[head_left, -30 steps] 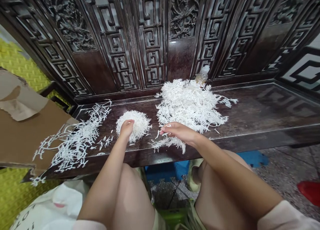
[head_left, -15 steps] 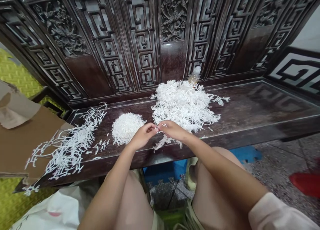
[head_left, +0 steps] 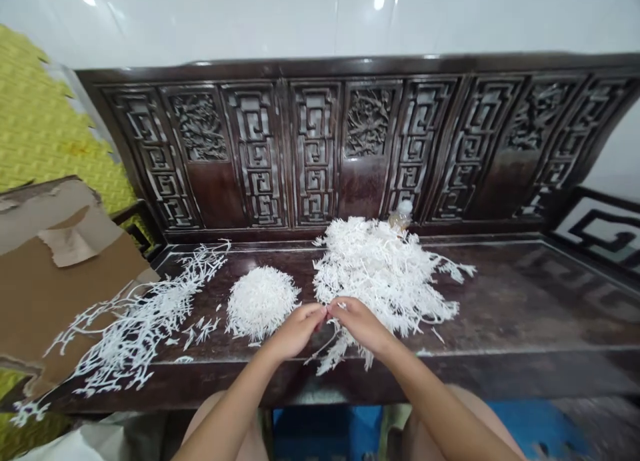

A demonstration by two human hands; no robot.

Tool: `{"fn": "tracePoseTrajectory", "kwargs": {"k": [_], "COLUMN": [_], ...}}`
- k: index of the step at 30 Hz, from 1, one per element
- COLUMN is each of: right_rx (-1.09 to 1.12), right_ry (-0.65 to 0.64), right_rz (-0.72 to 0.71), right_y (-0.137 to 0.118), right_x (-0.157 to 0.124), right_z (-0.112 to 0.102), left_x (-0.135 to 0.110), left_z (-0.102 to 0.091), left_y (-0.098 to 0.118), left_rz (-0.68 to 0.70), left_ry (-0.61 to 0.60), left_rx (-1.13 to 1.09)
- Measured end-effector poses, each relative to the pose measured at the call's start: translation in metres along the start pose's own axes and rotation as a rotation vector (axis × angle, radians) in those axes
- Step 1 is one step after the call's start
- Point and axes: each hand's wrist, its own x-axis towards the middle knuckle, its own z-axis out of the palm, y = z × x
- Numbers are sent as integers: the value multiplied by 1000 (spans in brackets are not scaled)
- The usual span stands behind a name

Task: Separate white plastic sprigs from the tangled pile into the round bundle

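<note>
My left hand [head_left: 301, 326] and my right hand [head_left: 356, 321] meet fingertip to fingertip above the front of the bench. Both are closed in a pinch on a small white branched sprig [head_left: 330, 341], mostly hidden by the fingers. Behind my right hand spreads a large heap of white branched sprigs [head_left: 383, 267], some hanging toward the bench's front edge. Left of my left hand sits a rounded mound of small white pieces [head_left: 261, 301]. Farther left lies a tangle of bare white stems [head_left: 145, 331], with a few loose bits beside it.
The dark wooden bench [head_left: 505, 314] has a carved backrest [head_left: 367, 194]. A capped clear bottle [head_left: 401, 215] stands behind the large heap. Torn cardboard [head_left: 65, 281] lies at the left, partly under the stems. Yellow matting [head_left: 50, 114] covers the area beyond it.
The camera view has tilted upward, so the wall shows and everything sits lower in the picture. Both hands stay together at the fingertips, still pinching. The heaps look much the same.
</note>
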Motion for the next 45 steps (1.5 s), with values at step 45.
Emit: {"fn": "tracePoseTrajectory", "kwargs": {"k": [45], "right_rx": [304], "right_ry": [112], "right_rz": [56], "right_y": [-4], "right_x": [2], "right_z": [-8], "left_x": [-4], "left_z": [26], "left_y": [2], "left_rz": [63], "left_ry": [261], "left_rx": [63]}}
